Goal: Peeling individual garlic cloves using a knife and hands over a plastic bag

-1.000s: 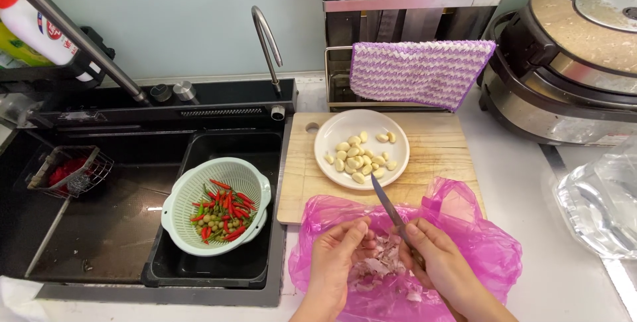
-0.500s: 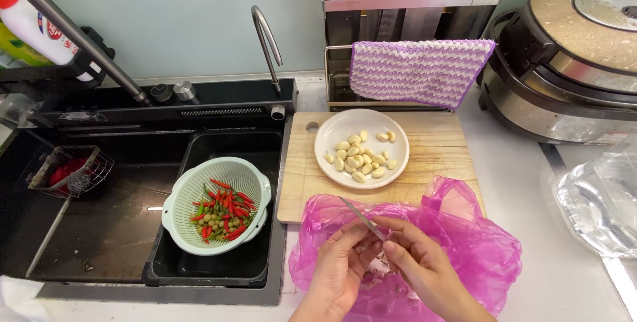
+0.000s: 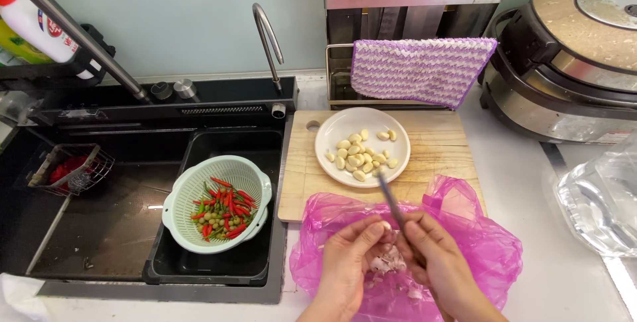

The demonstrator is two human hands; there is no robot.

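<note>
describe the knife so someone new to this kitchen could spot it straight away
Start at the wooden cutting board beside the sink. Over its front edge, above the pink plastic bag, the right hand holds the knife. It is the only thin, grey blade, pointing toward the white plate.

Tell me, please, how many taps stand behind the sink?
2: a large slanting tap at the sink's back left, and a slim curved tap at its back right, near the cutting board. None seems hidden.
</note>
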